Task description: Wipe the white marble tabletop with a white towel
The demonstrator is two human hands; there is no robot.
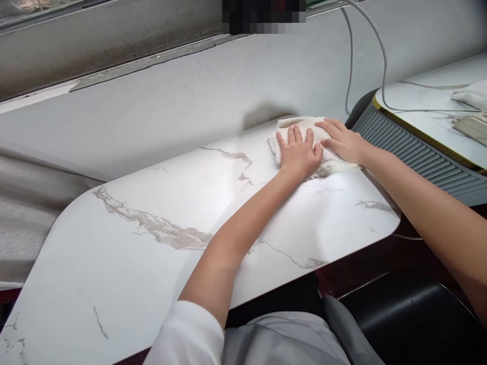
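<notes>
A white towel-like cloth (304,122) lies bunched on the far right part of a white marble-patterned tabletop (182,192). My left hand (300,153) rests flat on the cloth, its fingers spread and pointing away from me. Beside it, my right hand (344,140) lies over the cloth's right side with fingers stretched out to the left. The two hands are close together, the left thumb near the right fingertips. Part of the cloth is hidden under both palms.
A white wall (152,111) runs behind the tabletop. At the right stands a second marble-patterned table (426,99) with a ribbed grey side (411,152). A grey cable (383,56) hangs down onto it. Near me is a black chair seat (411,314); pale curtain fabric (26,218) hangs at left.
</notes>
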